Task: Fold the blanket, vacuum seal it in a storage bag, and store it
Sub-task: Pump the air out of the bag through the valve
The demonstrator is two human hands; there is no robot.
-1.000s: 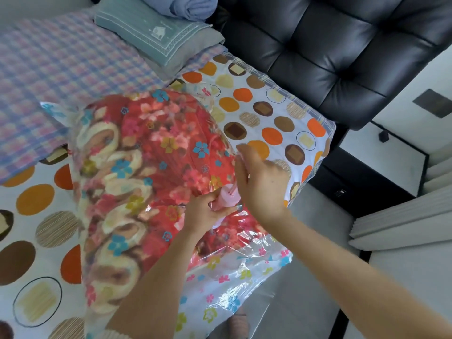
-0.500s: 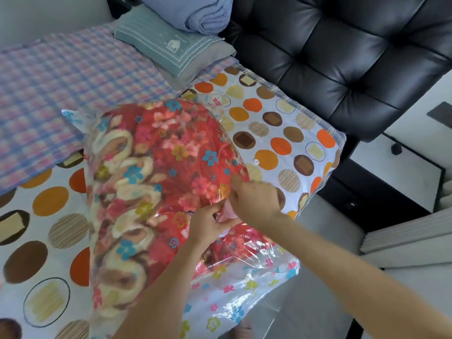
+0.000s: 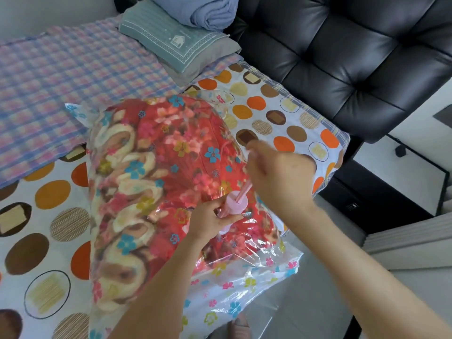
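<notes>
On the bagged blanket [image 3: 151, 182], left hand [image 3: 210, 220] grip pinching pink pump [image 3: 231, 209], right hand [image 3: 281, 177] clutching raised plunger handle.

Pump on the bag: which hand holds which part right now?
The left hand grips the pink pump by its barrel, against the storage bag. The right hand holds the plunger rod's top end, pulled up; that hand is blurred.
</notes>
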